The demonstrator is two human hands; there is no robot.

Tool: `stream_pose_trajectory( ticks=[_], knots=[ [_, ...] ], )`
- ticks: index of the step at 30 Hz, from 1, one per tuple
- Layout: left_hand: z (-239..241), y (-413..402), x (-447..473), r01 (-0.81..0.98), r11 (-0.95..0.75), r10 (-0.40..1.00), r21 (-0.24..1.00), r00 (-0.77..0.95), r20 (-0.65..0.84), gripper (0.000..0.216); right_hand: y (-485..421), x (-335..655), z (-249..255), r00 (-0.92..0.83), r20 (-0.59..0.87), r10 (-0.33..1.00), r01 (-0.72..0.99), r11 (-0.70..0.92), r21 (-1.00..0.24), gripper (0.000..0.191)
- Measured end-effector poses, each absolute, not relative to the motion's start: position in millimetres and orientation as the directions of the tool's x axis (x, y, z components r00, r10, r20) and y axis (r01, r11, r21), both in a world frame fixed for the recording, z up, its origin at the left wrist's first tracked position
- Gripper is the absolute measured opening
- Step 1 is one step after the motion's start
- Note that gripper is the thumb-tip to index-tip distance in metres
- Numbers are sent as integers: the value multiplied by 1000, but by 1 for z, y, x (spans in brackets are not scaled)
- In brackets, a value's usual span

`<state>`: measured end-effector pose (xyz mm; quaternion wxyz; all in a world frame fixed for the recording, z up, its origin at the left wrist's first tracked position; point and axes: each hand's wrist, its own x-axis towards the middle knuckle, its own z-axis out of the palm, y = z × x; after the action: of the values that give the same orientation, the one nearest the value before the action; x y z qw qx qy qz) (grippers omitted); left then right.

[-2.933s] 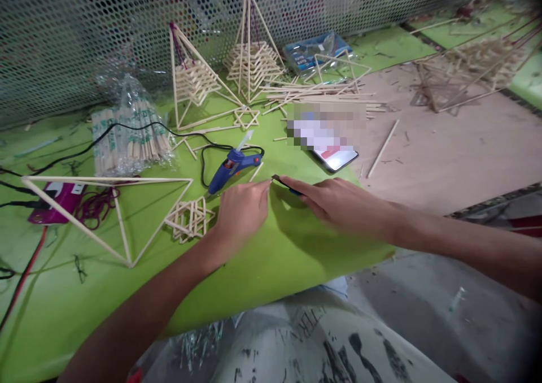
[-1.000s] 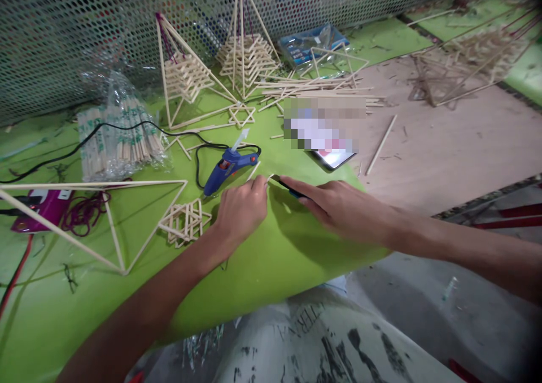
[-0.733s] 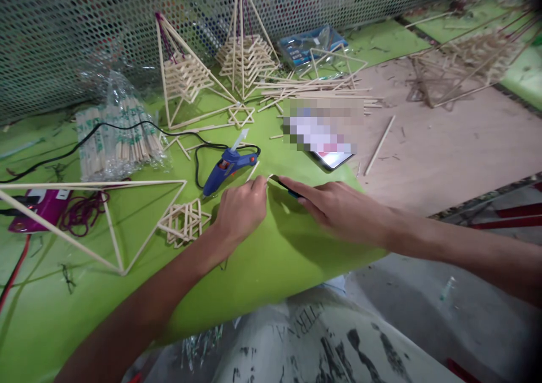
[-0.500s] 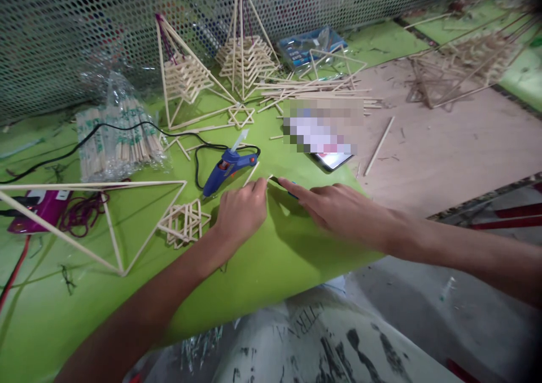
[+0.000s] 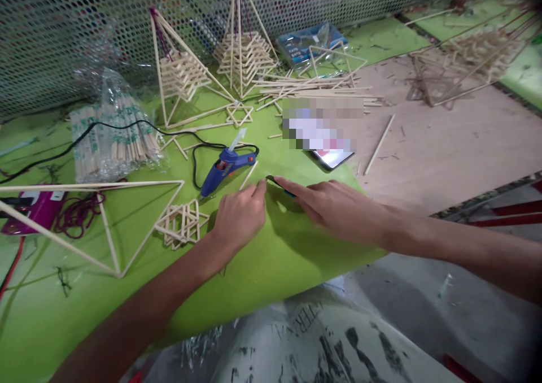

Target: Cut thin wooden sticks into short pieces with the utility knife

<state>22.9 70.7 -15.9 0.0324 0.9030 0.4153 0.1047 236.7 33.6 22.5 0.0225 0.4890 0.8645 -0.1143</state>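
Note:
My left hand (image 5: 240, 213) is closed on a thin wooden stick (image 5: 249, 175), pressing it against the green tabletop (image 5: 296, 259); most of the stick is hidden by the fingers. In my right hand (image 5: 332, 205) is a utility knife (image 5: 277, 183), its handle mostly covered, the index finger stretched along it. The blade's tip points at the left fingertips, where the stick's end lies. Just beyond the left hand rests a blue glue gun (image 5: 222, 171) with a clear glue stick in its back. Left of my wrist sits a small stacked star of sticks (image 5: 182, 225).
A large stick triangle frame (image 5: 114, 264) lies at left beside a purple power strip (image 5: 31, 210). Behind are bagged chopsticks (image 5: 118, 131), stick pyramids (image 5: 184, 78), loose sticks (image 5: 313, 89) and a phone (image 5: 334, 160). A black cord (image 5: 148, 121) crosses the left side.
The whole view has shifted slightly. Both hands keep nearly the same pose; the knife tip stays at the left fingertips, and the stick's end between them shows less.

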Motion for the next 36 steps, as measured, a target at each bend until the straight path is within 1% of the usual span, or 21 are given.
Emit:
stream_pose_trajectory(
  ticks=[9,14,20,25,28,36],
  knots=[
    [-14,70,23,762,-638,769,107,623,145,38,40,231,25,-524,-193,829,851,500,-161,69],
    [-12,69,24,760,-638,770,123,623,137,38,43,231,26,-523,-181,833,851,498,-166,71],
    [-13,69,24,754,-645,763,125,625,163,37,42,228,25,-521,-204,829,854,506,-123,76],
    [-15,70,24,759,-647,759,77,631,163,37,39,225,25,-516,-215,829,856,510,-87,77],
    [-15,70,24,761,-645,761,76,630,155,37,39,225,25,-519,-210,829,853,517,-68,76],
    [-14,70,24,762,-640,767,95,626,143,38,45,229,25,-547,-172,819,837,540,-87,73]
  ],
)
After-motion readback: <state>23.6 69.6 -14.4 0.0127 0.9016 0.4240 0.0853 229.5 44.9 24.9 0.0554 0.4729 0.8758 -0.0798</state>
